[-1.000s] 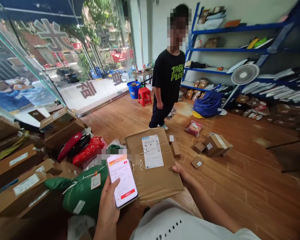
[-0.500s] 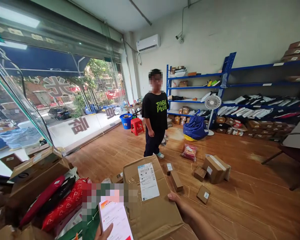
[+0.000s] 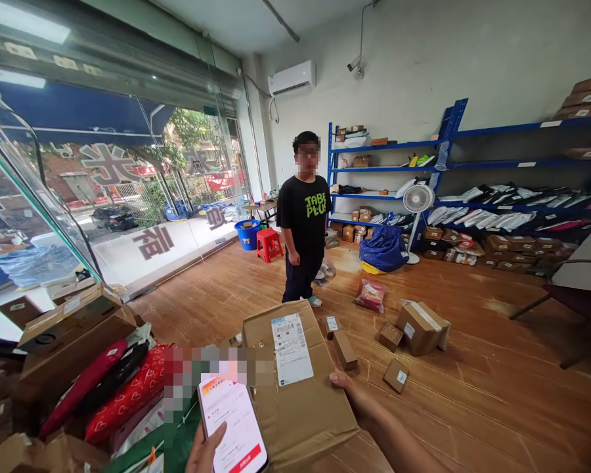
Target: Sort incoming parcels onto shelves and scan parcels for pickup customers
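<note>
My left hand (image 3: 207, 441) is closed around a smartphone (image 3: 234, 427) whose lit screen faces me, with the thumb lying across the glass. The phone covers the near left part of a brown cardboard box (image 3: 308, 417). My right hand (image 3: 350, 394) grips that box by its right edge, thumb on top and the other fingers hidden beneath. A white shipping label (image 3: 292, 348) with barcodes is stuck on the upper face of the box, which tilts toward me above the floor. Part of the picture left of the phone is blurred out.
A person (image 3: 303, 223) in a black T-shirt stands beyond the box. Several small cartons, a larger carton (image 3: 421, 328) and a red package (image 3: 371, 295) lie on the wooden floor. Parcels (image 3: 128, 394) are heaped at left. Blue shelves (image 3: 389, 169), a fan (image 3: 418, 198) and a red stool (image 3: 269, 244) stand farther back.
My left hand has raised the phone slightly, so more of its screen shows. The box shifts very little in my right hand. The person beyond has moved slightly left and turned a little.
</note>
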A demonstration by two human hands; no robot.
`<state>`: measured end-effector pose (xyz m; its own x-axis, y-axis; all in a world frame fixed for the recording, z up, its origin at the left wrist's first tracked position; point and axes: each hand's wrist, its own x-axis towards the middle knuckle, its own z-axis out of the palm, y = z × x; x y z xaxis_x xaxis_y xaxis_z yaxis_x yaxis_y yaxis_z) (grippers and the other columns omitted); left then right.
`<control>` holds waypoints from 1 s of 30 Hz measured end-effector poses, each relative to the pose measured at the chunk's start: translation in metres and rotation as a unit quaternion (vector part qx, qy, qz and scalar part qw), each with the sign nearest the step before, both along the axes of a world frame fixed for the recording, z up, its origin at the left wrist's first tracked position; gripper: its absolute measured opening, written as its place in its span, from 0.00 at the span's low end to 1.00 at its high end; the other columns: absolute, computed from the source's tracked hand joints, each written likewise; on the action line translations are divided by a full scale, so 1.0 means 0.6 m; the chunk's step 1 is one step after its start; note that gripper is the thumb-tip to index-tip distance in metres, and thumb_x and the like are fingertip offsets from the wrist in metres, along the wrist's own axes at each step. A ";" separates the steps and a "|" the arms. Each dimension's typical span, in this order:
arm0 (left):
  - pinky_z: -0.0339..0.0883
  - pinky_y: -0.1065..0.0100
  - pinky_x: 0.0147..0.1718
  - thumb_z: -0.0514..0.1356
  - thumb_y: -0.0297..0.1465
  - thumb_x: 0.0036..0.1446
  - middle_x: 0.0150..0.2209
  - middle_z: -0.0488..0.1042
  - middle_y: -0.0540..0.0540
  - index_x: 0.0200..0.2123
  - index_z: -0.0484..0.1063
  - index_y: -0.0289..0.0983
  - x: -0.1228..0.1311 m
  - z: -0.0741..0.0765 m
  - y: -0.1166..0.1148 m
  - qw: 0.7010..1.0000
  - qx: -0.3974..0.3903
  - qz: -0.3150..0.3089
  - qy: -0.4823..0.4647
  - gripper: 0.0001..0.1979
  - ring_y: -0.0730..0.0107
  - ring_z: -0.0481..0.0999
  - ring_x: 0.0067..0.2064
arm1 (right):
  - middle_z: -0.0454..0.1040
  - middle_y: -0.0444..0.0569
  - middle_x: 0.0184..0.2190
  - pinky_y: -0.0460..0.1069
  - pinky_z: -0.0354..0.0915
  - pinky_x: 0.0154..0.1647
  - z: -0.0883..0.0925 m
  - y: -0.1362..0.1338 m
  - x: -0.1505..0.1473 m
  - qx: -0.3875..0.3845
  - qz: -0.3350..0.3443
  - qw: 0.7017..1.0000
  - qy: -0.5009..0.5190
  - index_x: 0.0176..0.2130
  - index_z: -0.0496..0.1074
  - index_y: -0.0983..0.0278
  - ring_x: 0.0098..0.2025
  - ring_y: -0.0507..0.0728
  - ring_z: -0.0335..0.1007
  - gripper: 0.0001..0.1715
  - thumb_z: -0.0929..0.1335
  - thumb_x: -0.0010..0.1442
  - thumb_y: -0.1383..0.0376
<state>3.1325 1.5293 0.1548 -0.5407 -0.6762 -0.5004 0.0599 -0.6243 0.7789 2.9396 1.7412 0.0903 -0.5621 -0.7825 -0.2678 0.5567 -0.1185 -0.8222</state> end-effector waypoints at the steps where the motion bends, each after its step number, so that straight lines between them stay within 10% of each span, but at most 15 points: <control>1: 0.76 0.54 0.36 0.65 0.36 0.50 0.40 0.82 0.46 0.65 0.57 0.49 0.002 0.005 0.007 1.000 0.009 0.009 0.000 0.39 0.52 0.81 0.40 | 0.80 0.56 0.41 0.63 0.67 0.52 0.003 0.000 0.002 0.006 -0.003 1.000 -0.002 0.54 0.71 0.63 0.44 0.69 0.77 0.46 0.74 0.42 0.42; 14: 0.74 0.65 0.42 0.63 0.32 0.49 0.46 0.80 0.48 0.52 0.72 0.40 -0.019 0.006 0.016 0.993 -0.024 0.058 0.102 0.24 0.61 0.79 0.44 | 0.80 0.56 0.43 0.62 0.70 0.48 -0.017 -0.001 -0.015 0.125 -0.012 0.990 -0.062 0.47 0.72 0.62 0.51 0.73 0.72 0.42 0.75 0.36 0.45; 30: 0.74 0.67 0.37 0.67 0.31 0.46 0.44 0.80 0.46 0.50 0.73 0.39 -0.027 0.007 0.016 0.995 -0.043 0.046 0.075 0.25 0.63 0.80 0.40 | 0.76 0.57 0.51 0.61 0.69 0.51 -0.007 -0.002 -0.015 0.094 -0.002 0.995 -0.038 0.53 0.68 0.61 0.53 0.71 0.71 0.45 0.74 0.39 0.45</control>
